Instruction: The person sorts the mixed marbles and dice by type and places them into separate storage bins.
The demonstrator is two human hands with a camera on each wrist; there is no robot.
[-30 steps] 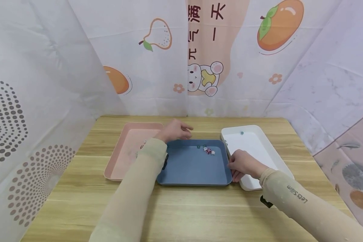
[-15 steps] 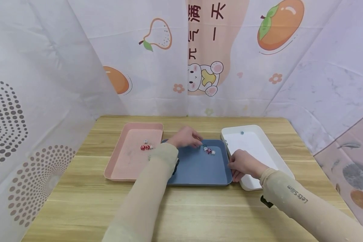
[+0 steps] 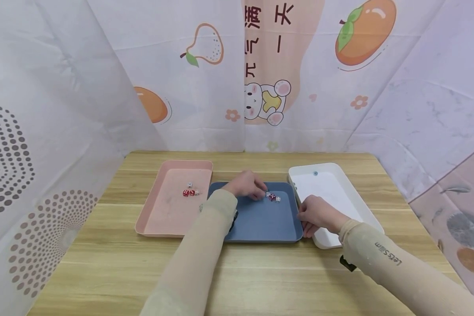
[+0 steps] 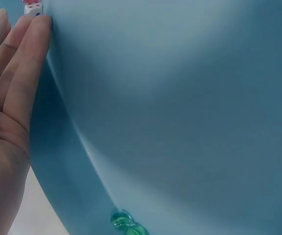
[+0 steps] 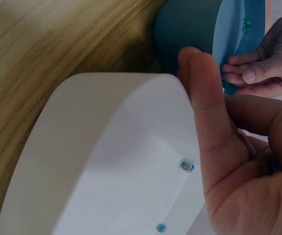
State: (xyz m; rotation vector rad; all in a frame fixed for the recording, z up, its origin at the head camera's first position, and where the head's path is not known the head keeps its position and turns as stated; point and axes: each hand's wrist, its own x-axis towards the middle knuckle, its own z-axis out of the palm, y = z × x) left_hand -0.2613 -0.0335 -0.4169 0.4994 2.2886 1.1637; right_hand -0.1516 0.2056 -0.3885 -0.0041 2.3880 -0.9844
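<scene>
My left hand (image 3: 248, 185) reaches over the far side of the blue tray (image 3: 260, 224), fingers extended, fingertips right by a short row of dice (image 3: 272, 197). In the left wrist view its fingertips overlap a white die (image 4: 33, 9) with a red one behind it. Shiny green beads (image 4: 126, 223) lie in the same tray, hidden by the left arm in the head view. At the right end wall of the blue tray, my right hand (image 3: 317, 213) grips the rim, fingers outside it.
To the left stands a pink tray (image 3: 170, 219) with red and white dice (image 3: 189, 192). A white tray (image 3: 328, 188) on the right holds small blue-green beads (image 5: 186, 165). All stand on a wooden table (image 3: 260, 281), with a printed curtain behind.
My left hand has moved right and toward me, from the tray's far left rim to the dice. More of the pink tray shows. My right hand stays put.
</scene>
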